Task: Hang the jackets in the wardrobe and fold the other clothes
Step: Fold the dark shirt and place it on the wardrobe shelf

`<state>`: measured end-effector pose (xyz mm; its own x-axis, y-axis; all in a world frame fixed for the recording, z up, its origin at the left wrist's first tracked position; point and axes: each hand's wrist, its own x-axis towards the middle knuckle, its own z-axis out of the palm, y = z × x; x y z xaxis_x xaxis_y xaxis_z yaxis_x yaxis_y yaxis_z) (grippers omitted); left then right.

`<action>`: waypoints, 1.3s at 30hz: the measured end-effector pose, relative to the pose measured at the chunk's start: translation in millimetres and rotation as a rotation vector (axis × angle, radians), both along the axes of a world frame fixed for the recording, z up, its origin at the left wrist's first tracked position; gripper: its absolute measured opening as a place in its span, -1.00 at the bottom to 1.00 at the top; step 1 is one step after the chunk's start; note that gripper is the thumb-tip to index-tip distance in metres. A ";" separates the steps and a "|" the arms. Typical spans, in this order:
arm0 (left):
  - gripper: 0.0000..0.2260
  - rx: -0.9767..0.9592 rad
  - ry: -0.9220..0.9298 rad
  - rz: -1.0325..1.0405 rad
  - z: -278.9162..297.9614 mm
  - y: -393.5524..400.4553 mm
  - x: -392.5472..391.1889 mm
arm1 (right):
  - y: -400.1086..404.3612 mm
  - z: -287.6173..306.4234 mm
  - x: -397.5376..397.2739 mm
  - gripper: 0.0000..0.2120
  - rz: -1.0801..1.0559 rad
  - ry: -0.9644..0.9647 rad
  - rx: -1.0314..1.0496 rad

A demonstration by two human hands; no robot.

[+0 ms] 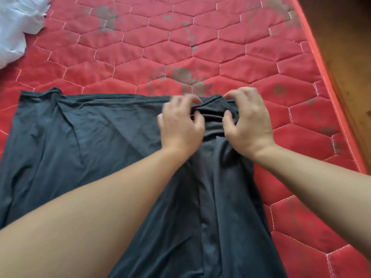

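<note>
- Fingers (191,101) of the left hand (180,125): curled, the thumb drawn toward the fingertips, pinching a bunched ridge of fabric at the far edge of the dark grey garment (100,137). Whether one layer or several is caught cannot be told.
- Right hand (248,121): just beside the left, likewise curled, thumb and fingertips nipping the same gathered ridge from the other side. The two grips lie close together, with a short crumpled span between them.
- Dark grey garment: spread on the red quilted mattress (200,47), its far hem running leftward to a loose corner; the near part passes under both forearms and out of view at the bottom. Creases fan diagonally across the left half.
- Risk, grip: the cloth looks thin and slack, so a pinch on a small gather may slip or take only the top layer, leaving the lower layer behind when pulled.
- Risk, alignment: with both hands crowded at one point, the far left corner is unheld; any pull is likely to drag it askew and deepen the diagonal creases, giving an uneven fold.
- Risk, forearms: their weight on the near fabric may anchor it and stretch the cloth against the pinch.
- Surroundings: the mattress carries dark stains just beyond the hem, which sliding cloth could touch; a white crumpled item (16,27) lies well apart at far left; wooden floor (345,57) borders the right edge.
</note>
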<state>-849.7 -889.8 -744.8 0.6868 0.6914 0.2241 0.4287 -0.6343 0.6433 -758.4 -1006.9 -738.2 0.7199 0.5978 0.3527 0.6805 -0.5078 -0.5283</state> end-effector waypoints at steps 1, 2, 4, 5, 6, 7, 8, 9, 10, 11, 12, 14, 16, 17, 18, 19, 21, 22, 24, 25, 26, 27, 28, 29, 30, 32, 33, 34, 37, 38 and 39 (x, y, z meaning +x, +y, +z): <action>-0.74 0.071 0.147 -0.096 -3.1 -9.2 -3.0 | -0.1 -3.3 -2.7 -0.65 0.107 -0.066 -0.030; -0.70 0.110 0.313 -0.164 -11.3 -14.1 -4.8 | -0.5 -9.6 -5.0 -0.59 0.181 -0.086 -0.119; -0.57 0.143 0.548 -0.234 -22.9 -13.1 -6.8 | -2.7 -24.6 -9.4 -0.48 0.219 -0.041 -0.368; -0.53 0.161 0.592 -0.251 -27.0 -9.1 -6.7 | -4.7 -30.4 -8.7 -0.44 0.205 -0.024 -0.466; -0.51 0.180 0.616 -0.262 -29.7 -4.8 -6.6 | -6.3 -34.1 -6.2 -0.42 0.195 -0.014 -0.533; -0.50 0.190 0.627 -0.274 -31.1 -0.6 -5.9 | -7.0 -36.7 -2.4 -0.41 0.199 -0.018 -0.572; -0.50 0.183 0.630 -0.288 -30.3 3.5 -4.6 | -7.3 -37.3 1.3 -0.41 0.208 -0.021 -0.592; -0.50 0.177 0.638 -0.301 -30.1 7.4 -2.6 | -7.5 -37.2 4.1 -0.42 0.210 -0.017 -0.601; -0.50 0.175 0.649 -0.313 -30.6 11.2 -0.6 | -7.6 -36.1 4.8 -0.41 0.205 -0.004 -0.590; -0.51 0.173 0.656 -0.327 -30.3 14.2 0.8 | -9.3 -33.5 1.4 -0.40 0.193 0.008 -0.561; -0.51 0.166 0.652 -0.341 -29.4 15.7 1.2 | -13.5 -30.5 -7.4 -0.38 0.181 0.013 -0.509; -0.53 0.167 0.570 -0.326 -27.6 13.4 -4.0 | -28.9 -23.4 -39.2 -0.37 0.201 0.000 -0.368; -0.54 0.194 0.388 -0.276 -23.6 -3.4 -23.3 | -56.0 -21.8 -79.9 -0.40 0.247 0.007 -0.308; -0.54 0.194 0.298 -0.268 -21.9 -16.7 -37.8 | -72.9 -23.3 -98.8 -0.40 0.260 0.016 -0.323; -0.55 0.184 0.233 -0.281 -21.5 -32.2 -54.6 | -90.0 -24.9 -114.1 -0.40 0.262 0.016 -0.356; -0.56 0.176 0.206 -0.311 -23.0 -49.1 -73.1 | -106.9 -28.3 -124.8 -0.39 0.256 0.008 -0.397; -0.55 0.169 0.262 -0.385 -27.3 -81.9 -112.9 | -133.7 -34.0 -135.9 -0.39 0.220 0.006 -0.459; -0.54 0.178 0.309 -0.416 -28.9 -94.9 -129.0 | -142.2 -34.2 -137.9 -0.39 0.190 0.021 -0.475; -0.51 0.217 0.413 -0.448 -29.3 -111.9 -154.1 | -152.9 -32.3 -143.9 -0.38 0.163 0.036 -0.502; -0.50 0.224 0.455 -0.443 -29.4 -116.4 -163.7 | -157.8 -31.6 -148.1 -0.38 0.165 0.030 -0.519; -0.49 0.225 0.481 -0.427 -29.1 -118.3 -171.3 | -164.4 -31.1 -152.0 -0.38 0.168 0.021 -0.541; -0.48 0.228 0.509 -0.406 -28.3 -118.4 -178.5 | -172.2 -31.6 -155.1 -0.38 0.172 0.010 -0.566; -0.46 0.229 0.548 -0.384 -27.6 -118.5 -185.6 | -180.1 -30.8 -156.9 -0.38 0.170 0.003 -0.592; -0.45 0.223 0.591 -0.364 -26.6 -119.1 -191.6 | -187.3 -29.0 -158.0 -0.39 0.160 -0.001 -0.605; -0.44 0.203 0.607 -0.347 -26.1 -121.8 -196.5 | -193.2 -25.7 -159.6 -0.39 0.144 0.000 -0.600; -0.43 0.122 0.553 -0.322 -19.4 -136.5 -208.7 | -204.4 -19.0 -169.3 -0.41 0.149 -0.002 -0.534; -0.44 0.077 0.486 -0.313 -14.7 -148.4 -216.2 | -210.4 -14.9 -178.0 -0.43 0.168 -0.018 -0.485; -0.48 0.049 0.389 -0.287 -10.8 -161.8 -223.3 | -217.3 -10.1 -187.6 -0.46 0.172 -0.031 -0.439; -0.65 -0.176 0.204 -0.134 2.9 -202.3 -245.3 | -238.1 -0.7 -208.7 -0.55 0.032 0.073 -0.385; -0.67 -0.326 0.221 -0.100 10.6 -215.6 -251.0 | -243.9 1.3 -213.3 -0.61 -0.034 0.147 -0.390; -0.65 -0.453 0.277 -0.085 17.5 -226.9 -254.7 | -248.0 2.1 -217.8 -0.66 -0.087 0.234 -0.385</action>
<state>-1104.4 -1116.7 -727.3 0.7355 0.6164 -0.2812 0.5805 -0.3594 0.7307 -976.3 -1254.9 -736.1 0.8072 0.5871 -0.0615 0.5112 -0.7474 -0.4244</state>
